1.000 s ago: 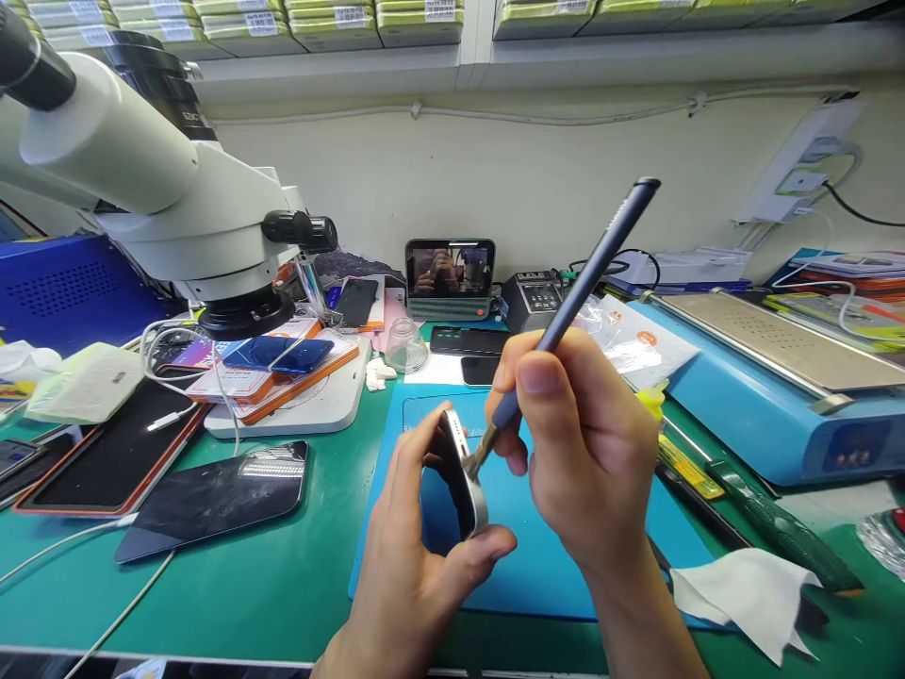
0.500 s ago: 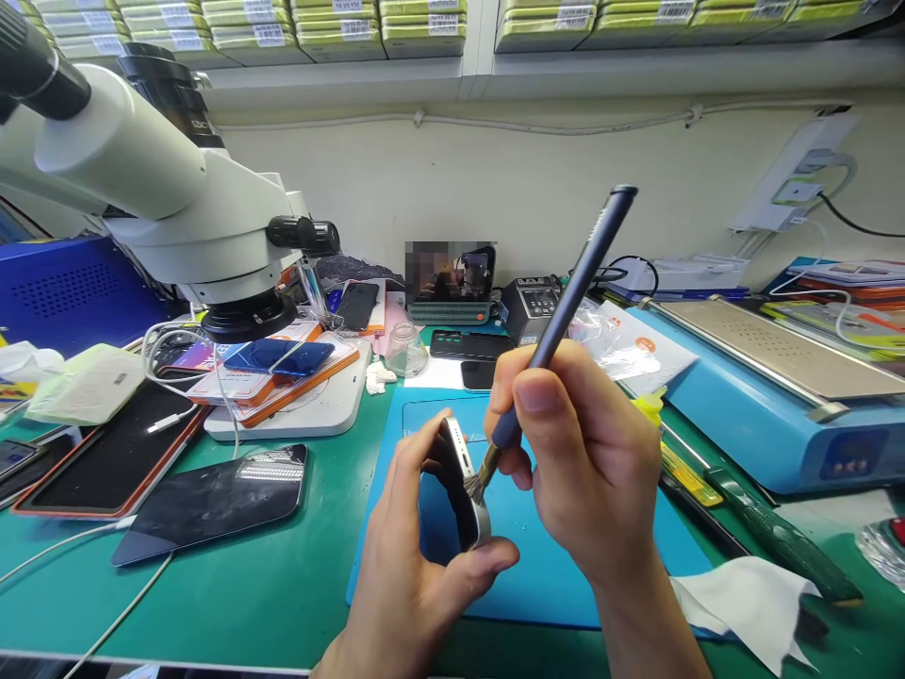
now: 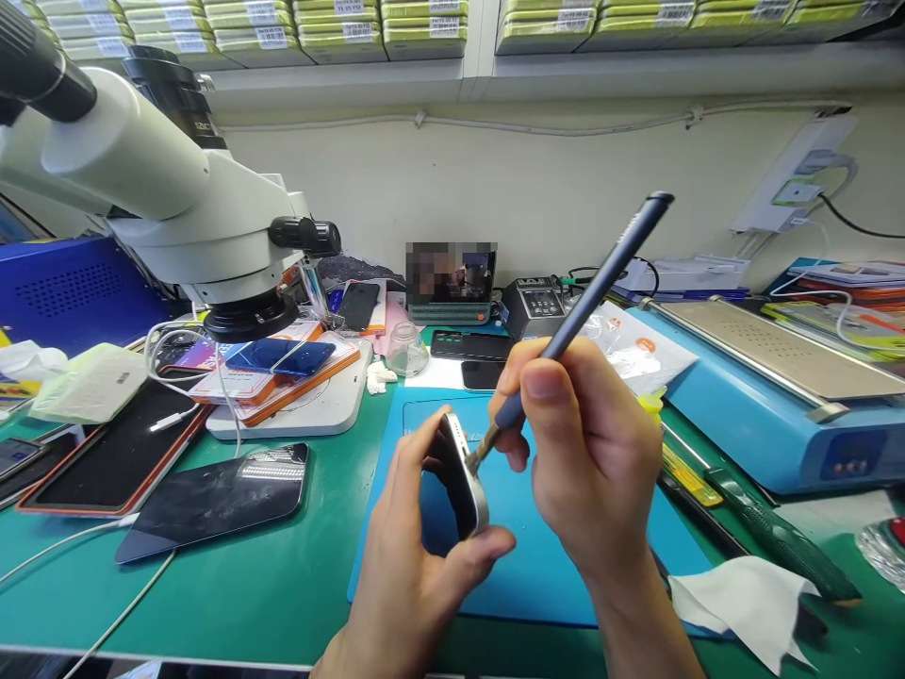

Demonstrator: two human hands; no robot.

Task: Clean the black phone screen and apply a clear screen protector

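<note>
My left hand [image 3: 417, 556] grips a smartphone [image 3: 467, 476] by its edges, thumb at the near corner and fingers along the far side. The phone is tilted, with its silver port edge turned up and to the right and its dark screen facing left. My right hand [image 3: 594, 453] holds a brush [image 3: 586, 306] with a slim dark handle, pinched like a pen. Its bristles [image 3: 477, 458] touch the phone's edge close to the port openings. Both hands are above a blue mat [image 3: 537, 575].
A microscope [image 3: 190, 217] overhangs the left side. Below it lie a dark phone [image 3: 219, 500], an orange-edged tablet [image 3: 113, 453] and cables. To the right are a blue heating plate machine [image 3: 764, 415], a green-handled tool [image 3: 784, 538] and a white cloth [image 3: 749, 604]. A glass jar [image 3: 406, 349] stands behind the mat.
The brush handle has tilted further to the right, and its bristles have shifted slightly up along the phone's edge. My left hand and the phone stay nearly in place.
</note>
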